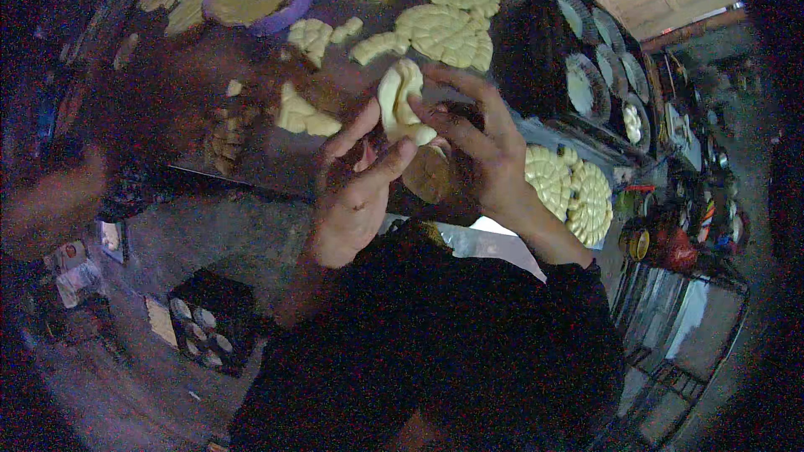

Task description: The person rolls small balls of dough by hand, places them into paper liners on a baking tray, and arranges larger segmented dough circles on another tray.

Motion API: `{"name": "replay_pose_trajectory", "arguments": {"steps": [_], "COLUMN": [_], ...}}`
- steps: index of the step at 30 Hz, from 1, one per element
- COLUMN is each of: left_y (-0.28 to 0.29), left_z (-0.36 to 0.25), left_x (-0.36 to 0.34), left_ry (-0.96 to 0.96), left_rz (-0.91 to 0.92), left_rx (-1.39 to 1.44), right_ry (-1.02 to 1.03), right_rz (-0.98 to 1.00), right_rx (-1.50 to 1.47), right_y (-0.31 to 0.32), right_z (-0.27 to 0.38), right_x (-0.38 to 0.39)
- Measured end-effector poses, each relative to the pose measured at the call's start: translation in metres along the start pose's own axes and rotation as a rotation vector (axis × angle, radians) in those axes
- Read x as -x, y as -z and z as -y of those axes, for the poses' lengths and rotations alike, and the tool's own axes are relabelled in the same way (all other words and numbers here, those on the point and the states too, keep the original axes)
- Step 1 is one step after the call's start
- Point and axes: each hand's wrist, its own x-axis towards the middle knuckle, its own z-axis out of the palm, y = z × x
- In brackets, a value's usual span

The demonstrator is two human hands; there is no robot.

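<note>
Over the front edge of the worktable (260,180), I hold a pale, folded piece of dough (400,100) up between both hands. My left hand (352,188) is closed on its left and lower side with thumb and fingers. My right hand (486,130) pinches its right side, the fingers bent over it. Just below the dough, a round brownish thing (427,176) shows partly between my hands; its kind I cannot make out. Beyond my hands lie flat rounds of dough pieces (444,33) and a smaller dough strip (378,48).
A purple basin (295,10) holding a yellowish-brown mass stands at the back. Dark trays (548,59) with paper cups stand at right, near more dough rounds (548,180). Another person's blurred arm (59,201) reaches in from the left. A tray of cups (213,297) sits lower left.
</note>
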Motion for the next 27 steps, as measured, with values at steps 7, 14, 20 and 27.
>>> {"name": "replay_pose_trajectory", "arguments": {"steps": [7,14,20,27], "left_y": [-0.047,-0.053,-0.075,-0.059], "left_z": [0.041,0.057,0.046,0.052], "left_x": [0.043,0.073,0.084,0.068], "left_ry": [-0.078,-0.058,-0.226,-0.161], "left_rz": [-0.095,0.026,0.126,0.284], "left_rx": [-0.258,-0.376,-0.863,-0.326], "right_ry": [0.019,0.296,0.134,0.112], "right_rz": [0.058,0.143,0.05,-0.01], "right_rx": [-0.242,-0.126,-0.171,-0.358], "right_y": [0.052,0.09,0.1,0.096], "right_z": [0.015,0.034,0.033,0.03], "right_x": [0.076,0.099,0.11,0.093]}}
